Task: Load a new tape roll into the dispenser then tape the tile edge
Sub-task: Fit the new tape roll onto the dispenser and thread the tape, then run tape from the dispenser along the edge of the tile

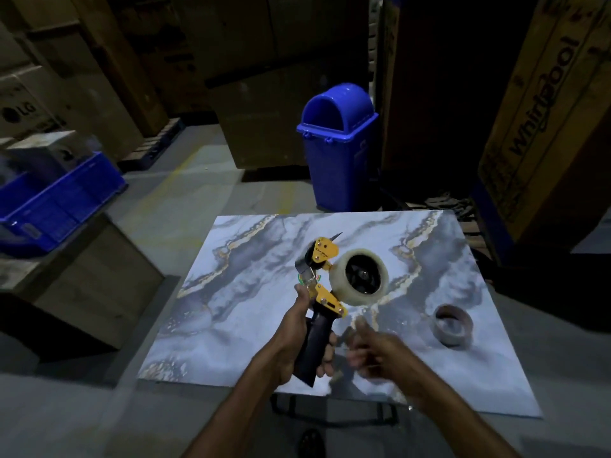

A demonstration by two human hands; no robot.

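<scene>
So we clench our left hand (297, 340) round the handle of the tape dispenser (325, 294), holding it upright over the marble tile (231, 292) so the new tape roll (362, 277), seated just up-right of that hand, faces us, prob. for threading. Our right hand (380, 353) is blurred nearby; can't tell its grip.

Bare forearms (238, 401) on show. Left hand (299, 342) bare, sharp. Right hand (380, 353) bare, blurred. Dark rounded shoe (310, 441) toe below.
</scene>
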